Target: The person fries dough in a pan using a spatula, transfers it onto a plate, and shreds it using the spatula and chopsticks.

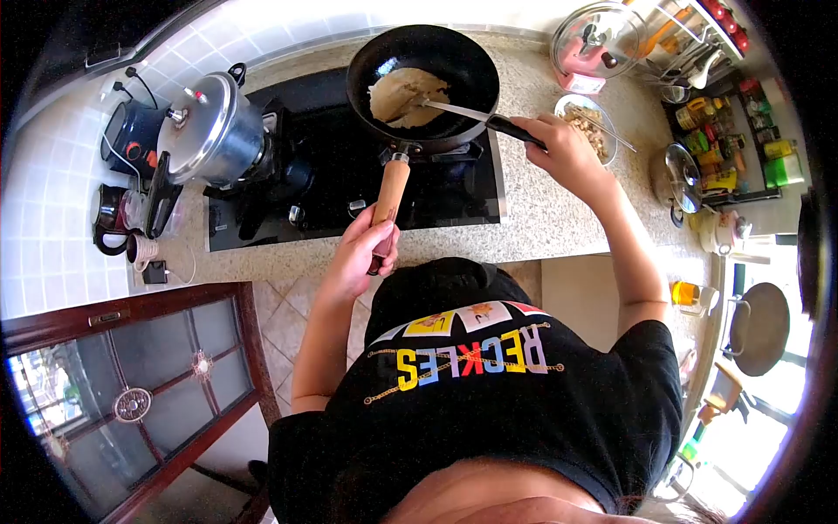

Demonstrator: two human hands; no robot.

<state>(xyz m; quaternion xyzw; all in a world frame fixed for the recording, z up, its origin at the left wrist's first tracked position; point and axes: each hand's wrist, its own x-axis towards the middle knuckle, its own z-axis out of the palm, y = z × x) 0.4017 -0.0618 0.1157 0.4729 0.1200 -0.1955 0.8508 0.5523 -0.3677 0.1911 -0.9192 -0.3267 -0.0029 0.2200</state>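
Note:
A black wok (471, 74) sits on the right part of the black stove, with a pale, flat mass of food (410, 94) inside. My left hand (368, 244) is wrapped round the wok's wooden handle (392, 188). My right hand (559, 144) grips the black handle of a metal spatula (463, 111), whose blade end is in the food. Just beyond my right hand, a white bowl (608, 150) holds chopped food, with chopsticks (607, 129) resting across it.
A pressure cooker (205, 131) stands at the stove's left side. A glass lid (602, 39) is at the back right, near a pink-and-white box (580, 80). A lidded pot (678, 179) and a spice rack (716, 144) are at the right. Bare countertop (532, 218) borders the stove.

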